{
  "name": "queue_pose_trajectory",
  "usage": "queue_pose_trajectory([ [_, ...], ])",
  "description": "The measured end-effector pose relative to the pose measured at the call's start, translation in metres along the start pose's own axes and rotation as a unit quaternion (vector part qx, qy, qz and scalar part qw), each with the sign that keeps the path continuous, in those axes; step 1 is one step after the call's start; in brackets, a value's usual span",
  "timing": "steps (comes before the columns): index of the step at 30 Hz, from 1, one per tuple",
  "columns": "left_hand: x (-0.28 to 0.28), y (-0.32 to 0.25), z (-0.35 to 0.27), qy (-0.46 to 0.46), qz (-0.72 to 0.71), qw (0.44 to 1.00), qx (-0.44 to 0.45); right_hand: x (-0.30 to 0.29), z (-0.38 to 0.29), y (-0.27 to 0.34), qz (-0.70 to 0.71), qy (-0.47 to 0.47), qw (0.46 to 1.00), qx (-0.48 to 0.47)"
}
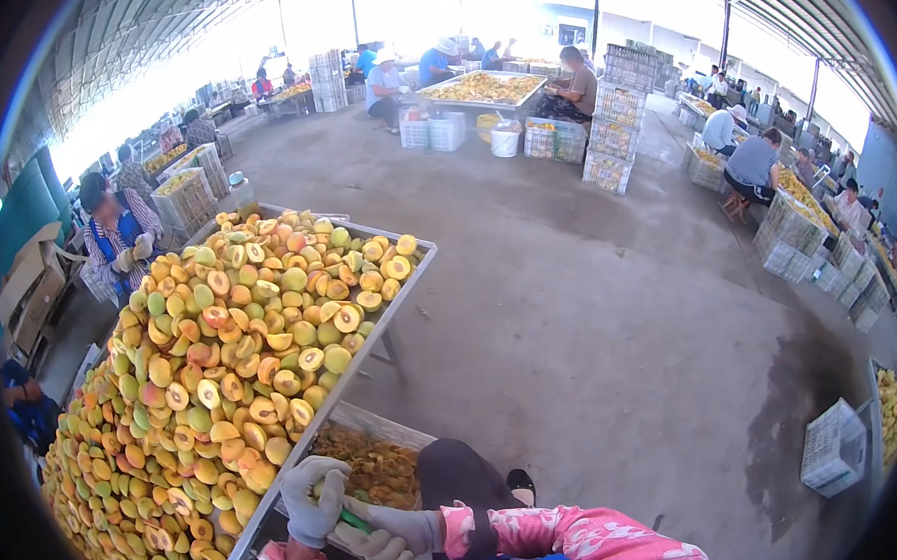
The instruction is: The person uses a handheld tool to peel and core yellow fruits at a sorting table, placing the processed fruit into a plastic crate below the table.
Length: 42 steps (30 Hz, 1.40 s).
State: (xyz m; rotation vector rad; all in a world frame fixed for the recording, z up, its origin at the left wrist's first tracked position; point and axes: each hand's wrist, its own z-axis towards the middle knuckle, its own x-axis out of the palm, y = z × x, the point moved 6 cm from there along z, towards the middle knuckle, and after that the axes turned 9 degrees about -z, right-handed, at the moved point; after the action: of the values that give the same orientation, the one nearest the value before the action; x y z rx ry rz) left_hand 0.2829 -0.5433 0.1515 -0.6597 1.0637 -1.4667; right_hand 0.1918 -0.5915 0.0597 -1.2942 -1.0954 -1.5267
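Observation:
My left hand (313, 500), in a grey work glove, is closed around a piece of stone fruit (319, 488) that is mostly hidden by the fingers. Just beside it, my gloved right hand (388, 536) grips a tool by its green handle (355, 521); the working end is hidden between the hands. Both hands are over the near edge of a metal-rimmed table (361, 336). On that table lies a large heap of halved yellow-orange stone fruit (249, 349), apparently peaches, many with the cut face and pit or pit hollow showing.
Below the table edge, a crate (418, 435) holds brown fruit scraps (374, 467), close to my knee (457, 467). A bottle (243, 193) stands at the table's far corner. Across the heap sits a gloved co-worker (120, 227). A white crate (833, 447) rests on the concrete floor, right.

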Motion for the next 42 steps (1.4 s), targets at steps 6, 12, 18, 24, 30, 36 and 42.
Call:
queue_pose_trajectory([
  [6,0.044,0.082,-0.021,-0.068,-0.489,0.831,-0.254,-0.012,-0.026,0.02,-0.097,-0.104,0.99,0.007],
  [12,0.05,0.138,-0.032,-0.085,-0.501,0.779,-0.368,-0.133,-0.041,0.071,-0.549,-0.446,0.699,-0.105],
  [18,-0.038,0.166,-0.044,-0.26,-0.376,0.852,-0.256,-0.104,-0.021,0.078,-0.688,-0.437,0.522,-0.249],
  [24,-0.211,0.088,-0.148,-0.332,0.053,0.929,-0.152,-0.132,-0.044,0.097,-0.785,-0.572,0.237,0.014],
  [30,-0.234,0.091,-0.153,-0.208,0.499,0.838,-0.076,-0.148,0.018,0.082,-0.832,-0.459,0.308,-0.039],
  [36,-0.176,0.146,-0.002,-0.124,0.425,0.896,0.011,-0.161,-0.005,0.059,-0.798,-0.477,0.367,0.025],
  [42,-0.17,0.182,0.075,-0.069,0.584,0.801,-0.113,-0.193,-0.009,0.052,-0.815,-0.466,0.34,0.047],
])
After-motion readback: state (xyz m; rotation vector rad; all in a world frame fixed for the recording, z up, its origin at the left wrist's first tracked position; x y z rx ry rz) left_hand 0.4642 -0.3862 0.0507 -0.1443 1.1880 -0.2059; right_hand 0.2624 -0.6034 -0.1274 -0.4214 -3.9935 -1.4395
